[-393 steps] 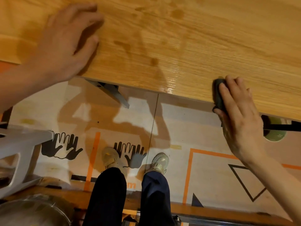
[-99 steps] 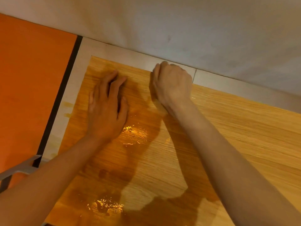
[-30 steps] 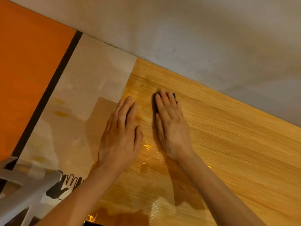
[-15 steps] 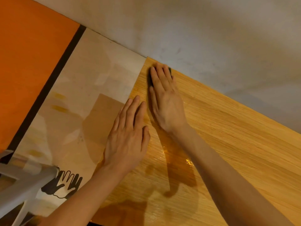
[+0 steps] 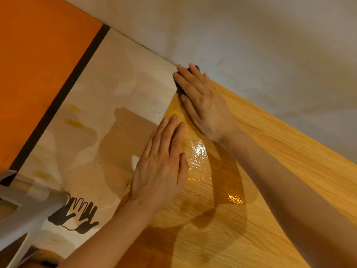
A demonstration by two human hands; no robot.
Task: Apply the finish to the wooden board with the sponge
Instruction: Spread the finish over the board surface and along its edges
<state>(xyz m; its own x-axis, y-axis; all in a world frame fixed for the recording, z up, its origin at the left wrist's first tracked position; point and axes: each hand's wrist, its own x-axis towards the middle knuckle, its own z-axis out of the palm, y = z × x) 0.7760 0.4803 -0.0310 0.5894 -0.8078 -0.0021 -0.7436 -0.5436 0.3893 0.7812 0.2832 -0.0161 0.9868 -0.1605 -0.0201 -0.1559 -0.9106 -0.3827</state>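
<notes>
The wooden board (image 5: 260, 190) fills the lower right, its grain running diagonally, with glossy wet finish glinting near its left end. My right hand (image 5: 202, 101) lies flat over a dark sponge (image 5: 179, 88) and presses it on the board's far left corner, against the wall. Only slivers of the sponge show beside and past my fingers. My left hand (image 5: 162, 167) rests flat, fingers together, on the board's left edge and holds nothing.
A grey wall (image 5: 251, 45) runs along the board's far edge. Left of the board lies a pale printed floor sheet (image 5: 108, 105) with black hand prints, then an orange panel (image 5: 34, 74). A white plastic stool (image 5: 25, 209) stands at the lower left.
My right hand has slid the sponge farther up the board's left end into the far corner by the wall. My left hand has stayed flat on the left edge.
</notes>
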